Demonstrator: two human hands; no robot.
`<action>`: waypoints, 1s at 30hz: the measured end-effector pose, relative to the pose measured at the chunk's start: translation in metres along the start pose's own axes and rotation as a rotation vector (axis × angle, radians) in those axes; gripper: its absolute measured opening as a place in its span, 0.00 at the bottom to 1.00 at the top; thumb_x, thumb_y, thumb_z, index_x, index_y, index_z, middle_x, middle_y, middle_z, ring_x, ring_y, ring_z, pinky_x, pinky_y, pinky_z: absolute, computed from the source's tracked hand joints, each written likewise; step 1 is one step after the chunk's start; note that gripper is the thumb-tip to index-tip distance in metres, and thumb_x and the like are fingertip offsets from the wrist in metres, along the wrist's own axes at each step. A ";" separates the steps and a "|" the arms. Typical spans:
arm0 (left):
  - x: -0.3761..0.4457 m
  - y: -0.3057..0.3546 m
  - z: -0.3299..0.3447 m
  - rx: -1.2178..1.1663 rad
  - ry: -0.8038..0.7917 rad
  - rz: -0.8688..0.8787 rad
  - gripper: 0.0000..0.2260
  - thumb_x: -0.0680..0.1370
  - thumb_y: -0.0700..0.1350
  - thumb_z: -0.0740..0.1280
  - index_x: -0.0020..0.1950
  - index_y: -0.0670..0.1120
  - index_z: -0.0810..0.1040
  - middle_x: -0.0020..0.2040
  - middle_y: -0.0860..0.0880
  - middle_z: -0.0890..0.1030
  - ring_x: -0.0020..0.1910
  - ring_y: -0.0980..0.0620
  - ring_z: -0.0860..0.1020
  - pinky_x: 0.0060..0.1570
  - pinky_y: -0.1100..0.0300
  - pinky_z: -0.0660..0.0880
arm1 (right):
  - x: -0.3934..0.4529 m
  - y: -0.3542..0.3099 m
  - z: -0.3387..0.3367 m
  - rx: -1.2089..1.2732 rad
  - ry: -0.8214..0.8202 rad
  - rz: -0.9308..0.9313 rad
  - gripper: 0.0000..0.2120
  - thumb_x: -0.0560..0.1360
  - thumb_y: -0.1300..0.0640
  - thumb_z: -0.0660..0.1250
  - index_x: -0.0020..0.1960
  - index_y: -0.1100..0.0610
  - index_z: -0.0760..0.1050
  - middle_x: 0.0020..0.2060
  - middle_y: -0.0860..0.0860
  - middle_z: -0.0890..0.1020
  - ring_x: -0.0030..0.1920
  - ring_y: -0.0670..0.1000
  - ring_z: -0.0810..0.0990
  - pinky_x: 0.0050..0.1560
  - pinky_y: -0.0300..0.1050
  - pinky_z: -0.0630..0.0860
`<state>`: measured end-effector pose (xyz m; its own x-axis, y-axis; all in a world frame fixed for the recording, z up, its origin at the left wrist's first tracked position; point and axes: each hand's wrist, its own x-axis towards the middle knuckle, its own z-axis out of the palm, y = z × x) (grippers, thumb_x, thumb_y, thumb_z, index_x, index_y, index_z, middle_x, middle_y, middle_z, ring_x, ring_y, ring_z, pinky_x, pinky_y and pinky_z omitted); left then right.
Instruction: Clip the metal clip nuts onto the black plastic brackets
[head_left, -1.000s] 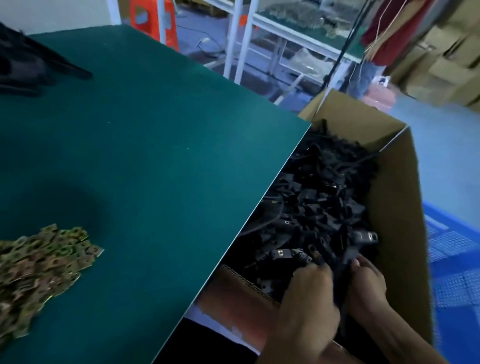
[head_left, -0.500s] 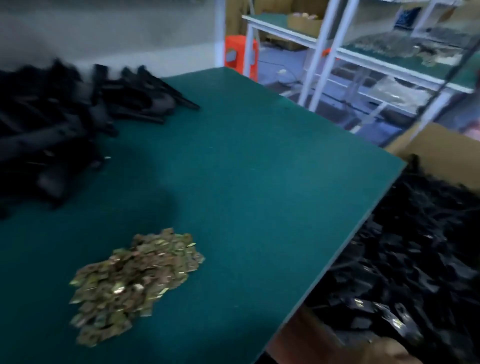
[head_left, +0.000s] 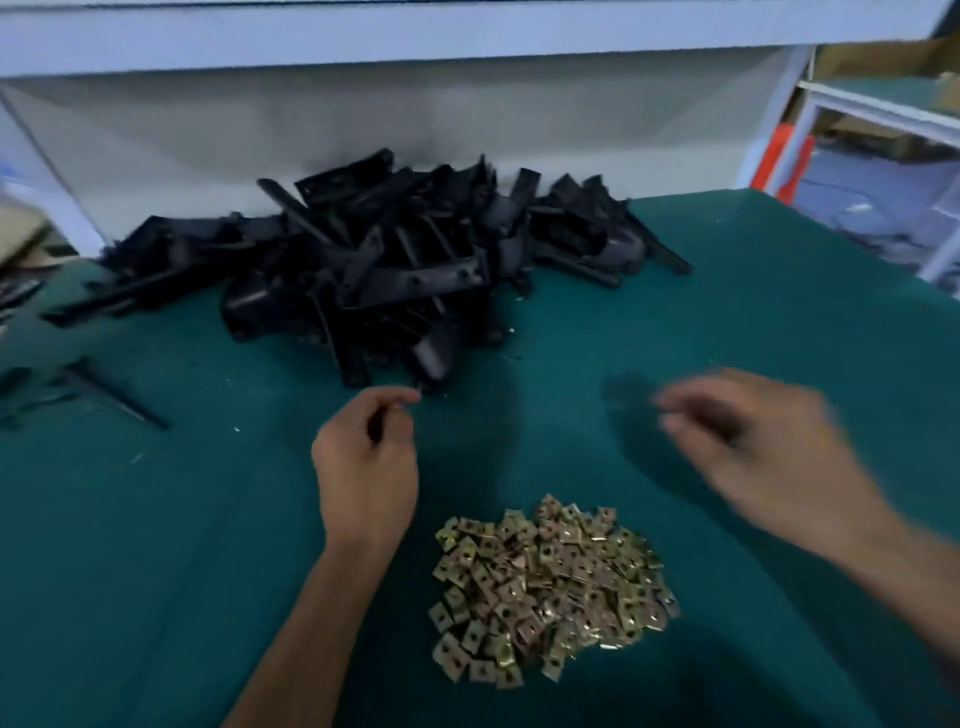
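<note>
Your left hand (head_left: 366, 462) hovers over the green worktop (head_left: 156, 519), its fingers curled in with thumb and forefinger tips drawn together; nothing shows between them, and the fingertips point toward the near edge of the bracket pile. Your right hand (head_left: 753, 447) is smeared by motion blur, so you cannot tell whether its fingers are spread or curled, nor whether it holds anything. It hangs above the worktop to the right, well apart from the left hand.

The black plastic brackets (head_left: 384, 260) lie in a loose heap at the far side of the worktop, against the pale wall (head_left: 311, 119), with long arms sticking out at all angles. A few stray black pieces (head_left: 78, 389) lie apart at the left edge. The metal clip nuts (head_left: 550, 587), small brass-coloured squares with a hole in each, sit in a mound near you, between your two forearms and just beside the left wrist. The mound and the bracket heap are apart, with bare green mat between them.

To the far right stands a white frame rack (head_left: 878, 114), with something orange (head_left: 784, 161) behind it.
</note>
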<state>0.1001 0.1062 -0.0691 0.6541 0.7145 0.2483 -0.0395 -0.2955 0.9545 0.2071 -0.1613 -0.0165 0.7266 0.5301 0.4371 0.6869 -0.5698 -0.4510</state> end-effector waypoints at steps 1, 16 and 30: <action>0.001 -0.001 -0.001 -0.018 0.014 -0.007 0.13 0.81 0.38 0.62 0.46 0.53 0.82 0.24 0.56 0.70 0.23 0.58 0.64 0.22 0.63 0.62 | 0.029 -0.009 0.025 0.019 -0.095 -0.122 0.11 0.79 0.53 0.69 0.60 0.42 0.80 0.49 0.37 0.79 0.45 0.38 0.79 0.49 0.33 0.73; 0.001 0.007 0.000 -0.078 0.123 -0.022 0.07 0.80 0.39 0.64 0.50 0.50 0.80 0.34 0.58 0.77 0.30 0.60 0.72 0.29 0.68 0.67 | 0.138 -0.065 0.111 0.467 0.254 -0.118 0.06 0.80 0.56 0.66 0.53 0.56 0.81 0.40 0.51 0.85 0.39 0.50 0.85 0.42 0.54 0.82; 0.003 0.026 -0.003 0.701 0.047 0.396 0.21 0.85 0.59 0.42 0.40 0.51 0.63 0.34 0.56 0.67 0.37 0.52 0.68 0.52 0.51 0.63 | 0.063 -0.088 0.097 0.423 -0.594 -0.008 0.16 0.80 0.48 0.69 0.33 0.42 0.75 0.27 0.40 0.77 0.29 0.41 0.74 0.31 0.34 0.68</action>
<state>0.0991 0.1025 -0.0427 0.6580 0.4947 0.5677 0.2317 -0.8503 0.4725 0.1933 -0.0174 -0.0247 0.5213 0.8534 -0.0002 0.5501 -0.3363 -0.7644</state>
